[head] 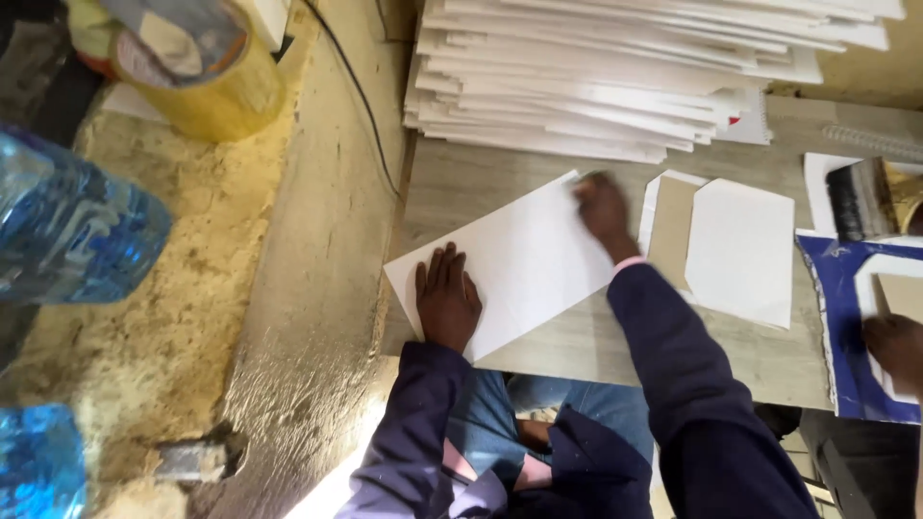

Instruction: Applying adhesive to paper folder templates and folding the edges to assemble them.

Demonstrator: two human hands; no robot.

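The white sheet [524,264] lies skewed on the grey table [577,341], below a stack of white boards [615,77], with the left hand [447,300] pressed flat on its near corner, fingers spread, and the right hand [602,207] curled, blurred, touching its far edge.

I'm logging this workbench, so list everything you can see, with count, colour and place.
White sheet: one, white, table front, under both hands.
Sheet stack: one pile, white, table rear.
Board pieces: two, one tan, one white, right of the sheet.
Blue cover: one, blue, far right, another person's hand on it.
Brush: one, dark bristles, far right.
Water bottles: two, blue, far left.
Tape roll: one, yellow, top left.
Cable: one, black, beside the table.
Left hand: flat on the sheet.
Right hand: pressing the sheet's far corner.
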